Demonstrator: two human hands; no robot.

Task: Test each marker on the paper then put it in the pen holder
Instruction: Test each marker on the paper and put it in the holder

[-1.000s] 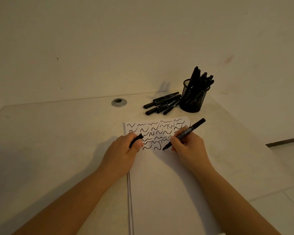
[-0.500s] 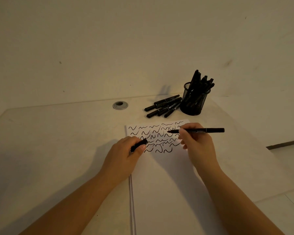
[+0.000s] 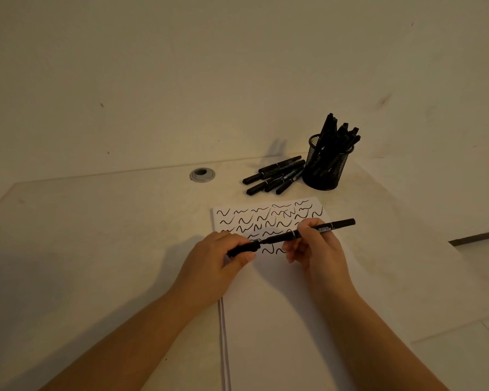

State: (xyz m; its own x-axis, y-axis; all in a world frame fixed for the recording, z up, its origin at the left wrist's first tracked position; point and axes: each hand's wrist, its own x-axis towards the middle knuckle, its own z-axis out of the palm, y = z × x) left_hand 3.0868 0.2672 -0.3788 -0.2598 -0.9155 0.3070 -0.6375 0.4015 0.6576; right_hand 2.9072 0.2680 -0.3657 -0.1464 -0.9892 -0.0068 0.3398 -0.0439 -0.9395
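A plain office or study corner, by the look of it: a pale, smooth surface (image 3: 96,235) pushed into the angle of two bare off-white walls (image 3: 181,80), with a round silver cable grommet (image 3: 202,174) set near its far edge. At the far right corner stands a black wire-mesh pen holder (image 3: 326,170) full of black markers, beside loose black markers (image 3: 274,176) and a white sheet of paper (image 3: 280,320) covered with squiggles

Both forearms bare to the frame edge; left hand (image 3: 215,266) and right hand (image 3: 319,249) ungloved.
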